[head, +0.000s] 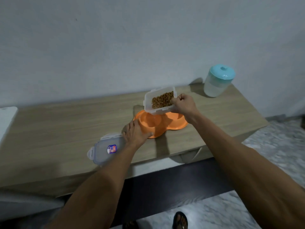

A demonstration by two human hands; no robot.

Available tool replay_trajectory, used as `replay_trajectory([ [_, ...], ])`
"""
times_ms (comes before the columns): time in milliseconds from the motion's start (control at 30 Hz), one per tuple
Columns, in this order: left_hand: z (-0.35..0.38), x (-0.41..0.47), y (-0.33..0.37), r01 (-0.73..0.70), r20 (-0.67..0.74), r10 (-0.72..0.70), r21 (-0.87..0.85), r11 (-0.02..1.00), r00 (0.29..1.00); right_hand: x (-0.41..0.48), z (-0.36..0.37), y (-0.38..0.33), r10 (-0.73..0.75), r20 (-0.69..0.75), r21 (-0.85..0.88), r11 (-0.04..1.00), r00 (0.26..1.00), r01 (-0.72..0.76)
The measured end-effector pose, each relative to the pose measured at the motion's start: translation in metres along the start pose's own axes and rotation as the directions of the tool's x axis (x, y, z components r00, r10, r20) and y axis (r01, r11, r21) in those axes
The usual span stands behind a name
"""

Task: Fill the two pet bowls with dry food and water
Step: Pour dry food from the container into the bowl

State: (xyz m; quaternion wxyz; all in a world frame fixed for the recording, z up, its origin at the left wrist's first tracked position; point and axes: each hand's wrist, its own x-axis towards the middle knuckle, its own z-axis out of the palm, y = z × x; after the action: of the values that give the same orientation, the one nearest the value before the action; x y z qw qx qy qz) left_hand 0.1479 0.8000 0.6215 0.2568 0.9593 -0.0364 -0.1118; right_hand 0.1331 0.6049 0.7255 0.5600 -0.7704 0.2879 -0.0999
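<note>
An orange double pet bowl (175, 125) sits on the wooden tabletop (57, 129). My right hand (183, 104) grips a clear plastic container (159, 100) of brown dry food, tilted just above the left bowl. The left bowl's inside shows bare orange. My left hand (137, 133) holds the near left rim of the orange bowl, fingers wrapped on its edge. The container's clear lid (105, 150) lies flat on the table under my left wrist. A clear jug with a teal lid (217, 80) stands at the back right corner.
The table backs onto a pale wall. Its right end and front edge drop to a marbled floor. A white object (6, 119) pokes in at the far left. My sandalled feet (180, 220) show below the table's front.
</note>
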Motion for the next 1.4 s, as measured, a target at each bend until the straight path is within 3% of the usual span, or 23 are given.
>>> replay_trajectory([
  [167, 0.011, 0.000, -0.004, 0.001, -0.012, 0.001, 0.113, 0.994, 1.000, -0.002, -0.003, 0.003, -0.122, -0.003, -0.125, 0.985, 0.993, 0.121],
  [467, 0.013, 0.004, -0.001, 0.033, 0.002, -0.034, 0.131, 0.991, 0.999, -0.007, 0.001, 0.012, -0.279, 0.046, -0.288, 0.916, 0.959, 0.280],
  [933, 0.014, 0.005, 0.000, 0.058, -0.001, -0.059, 0.124, 0.991, 0.998, -0.014, 0.004, 0.029, -0.484, 0.173, -0.352, 0.783, 0.858, 0.513],
  [1400, 0.014, 0.005, 0.001, 0.070, -0.001, -0.070, 0.127, 0.989, 0.998, -0.016, 0.005, 0.033, -0.545, 0.186, -0.346, 0.743, 0.818, 0.573],
])
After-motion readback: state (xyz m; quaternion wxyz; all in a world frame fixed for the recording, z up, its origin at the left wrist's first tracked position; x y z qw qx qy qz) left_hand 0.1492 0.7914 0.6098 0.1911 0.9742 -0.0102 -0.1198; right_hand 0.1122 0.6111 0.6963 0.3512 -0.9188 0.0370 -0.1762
